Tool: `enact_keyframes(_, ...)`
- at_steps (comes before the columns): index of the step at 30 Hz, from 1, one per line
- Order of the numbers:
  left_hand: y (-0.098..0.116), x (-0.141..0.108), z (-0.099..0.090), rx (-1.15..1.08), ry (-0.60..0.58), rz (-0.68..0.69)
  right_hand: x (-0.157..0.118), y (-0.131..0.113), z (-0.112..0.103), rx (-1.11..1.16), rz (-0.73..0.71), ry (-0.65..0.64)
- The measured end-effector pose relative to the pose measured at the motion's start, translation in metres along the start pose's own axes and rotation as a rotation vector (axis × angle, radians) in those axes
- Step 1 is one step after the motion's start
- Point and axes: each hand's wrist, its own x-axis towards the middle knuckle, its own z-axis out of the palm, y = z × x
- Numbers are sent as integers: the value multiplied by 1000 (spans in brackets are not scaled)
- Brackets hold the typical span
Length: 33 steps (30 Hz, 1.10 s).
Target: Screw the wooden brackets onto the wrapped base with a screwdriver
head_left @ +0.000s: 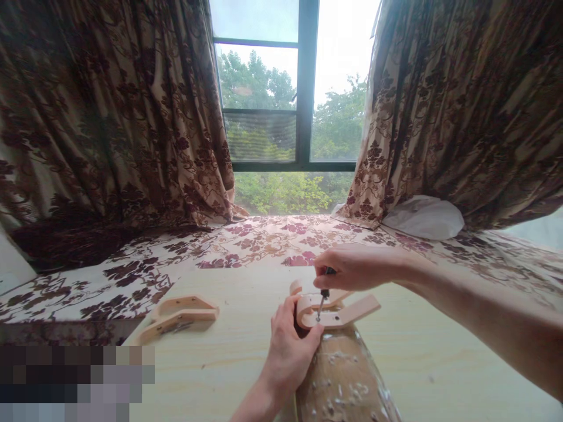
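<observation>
Two patterned curtains (109, 117) hang on either side of a window (304, 88), with green trees outside. A flowered cloth (259, 240) covers the ledge below, and a pale board (440, 351) fills the foreground. A brown plank (338, 378), flecked with pale bits, lies on the board, its long axis running away from the person. A white bag (424, 218) rests by the right curtain.

The hook (354, 313), of pale wood, sits across the plank's far end. Its curled end points left; its long axis runs rightward, the straight end angling away from the person. The left hand (290, 337) is clamped on the curl, thumb at the near edge and fingers round the outside. The right hand (338, 266) is closed round the screwdriver (326, 291), whose shaft slants down to the hook. The hands are near each other but not touching. A similar piece (298, 288) lies just behind the hook; more bent wood (197, 315), one piece or two, lies farther left. Beside the screwdriver tip is a dark hole (337, 318).
</observation>
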Motion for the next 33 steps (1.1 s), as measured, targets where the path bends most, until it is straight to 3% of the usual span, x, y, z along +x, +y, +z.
enact_keyframes(10, 2, 0, -2, -3, -9, -7, -3, 2, -6, 117, -62, -73)
enact_keyframes(17, 2, 0, -1, -3, -1, 6, 3, 3, -1, 80, -4, 1)
enact_keyframes(25, 1, -1, -1, -12, -7, 2, 0, 5, -11, 126, -10, -173)
enact_keyframes(33, 2, 0, -2, -15, -9, 11, 6, 7, 1, 127, -4, -86)
